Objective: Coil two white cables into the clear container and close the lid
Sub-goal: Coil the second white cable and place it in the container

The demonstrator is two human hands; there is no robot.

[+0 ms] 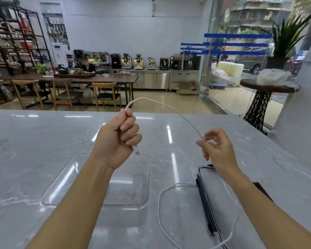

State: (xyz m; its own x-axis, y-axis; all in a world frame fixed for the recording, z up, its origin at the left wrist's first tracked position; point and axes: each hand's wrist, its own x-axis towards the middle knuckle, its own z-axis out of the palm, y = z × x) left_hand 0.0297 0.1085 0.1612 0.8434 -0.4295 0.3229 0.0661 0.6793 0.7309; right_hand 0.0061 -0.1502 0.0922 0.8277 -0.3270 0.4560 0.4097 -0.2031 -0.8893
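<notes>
Head camera, looking forward and down over a pale marbled desk [43,141] in a shop-like room.

The left hand [118,139] is raised above the desk, its fingers [131,127] curled into a closed fist around one white cable [162,103]. The cable's plug end pokes out below the fist, hanging just above the far rim of the clear container [133,194]. From the top of the fist the cable arcs up and across to the right hand [216,150]. There the thumb and fingertips are loosely pinched on the cable, with the other fingers partly spread.

The clear container sits open on the desk beneath the left forearm, with nothing visible inside it. To its right lies the lid [215,203], flat on the desk, clear with a dark clasp along its left edge, partly under the right forearm. The second white cable [159,209] lies in a loose loop on the desk between container and lid, running over the lid's near end.

Beyond the desk stand wooden chairs, a long table and a row of coffee machines.
</notes>
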